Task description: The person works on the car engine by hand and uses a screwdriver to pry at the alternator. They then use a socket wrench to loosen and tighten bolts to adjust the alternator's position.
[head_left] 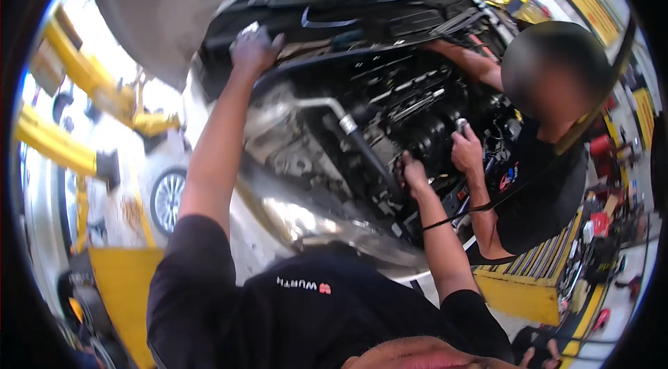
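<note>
My left hand (256, 52) is at the far edge of the engine bay, by the black cowl (299, 31) under the windshield. Its thumb is apart from the fingers, and a small pale patch shows at the fingertips. Down among the engine parts, my right hand (414, 173) has its fingers curled; what they grip is hidden. Beside it runs a black hose (369, 153) joined to a silver metal pipe (316, 102). The dark engine (424, 129) lies just beyond my right hand.
A co-worker (550, 174) leans in from the right, one hand (467, 150) holding a silver tool (460, 124), the other arm (480, 66) reaching across the engine. The raised hood (153, 14) hangs overhead. Yellow lift arms (90, 84) and a wheel (168, 201) are at left.
</note>
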A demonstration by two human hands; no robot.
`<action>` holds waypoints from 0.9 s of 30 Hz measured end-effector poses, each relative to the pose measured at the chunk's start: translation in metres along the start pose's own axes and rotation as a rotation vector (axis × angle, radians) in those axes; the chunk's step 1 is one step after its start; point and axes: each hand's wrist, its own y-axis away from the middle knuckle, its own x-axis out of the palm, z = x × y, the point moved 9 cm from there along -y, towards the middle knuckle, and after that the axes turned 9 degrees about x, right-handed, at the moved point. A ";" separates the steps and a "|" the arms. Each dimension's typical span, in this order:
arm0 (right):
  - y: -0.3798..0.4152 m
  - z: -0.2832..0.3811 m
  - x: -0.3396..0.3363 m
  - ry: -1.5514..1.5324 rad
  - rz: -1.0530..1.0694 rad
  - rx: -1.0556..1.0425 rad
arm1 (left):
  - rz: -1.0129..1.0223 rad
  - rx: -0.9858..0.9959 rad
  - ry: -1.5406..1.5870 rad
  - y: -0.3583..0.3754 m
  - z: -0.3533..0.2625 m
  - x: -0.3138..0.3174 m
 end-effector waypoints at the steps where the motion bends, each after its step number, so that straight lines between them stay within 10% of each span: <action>1: 0.008 0.003 -0.001 0.000 0.014 -0.018 | 0.141 -0.011 -0.019 -0.010 -0.005 0.003; 8: 0.072 -0.008 -0.062 0.083 -0.138 -0.240 | 0.383 -0.212 0.093 -0.018 -0.005 0.020; 19: 0.212 -0.030 -0.129 -0.044 -0.399 -0.249 | -0.402 0.104 0.593 0.024 -0.030 -0.013; 27: 0.232 -0.030 -0.116 -0.016 -0.443 -0.174 | -0.627 -0.082 0.581 0.007 0.011 -0.008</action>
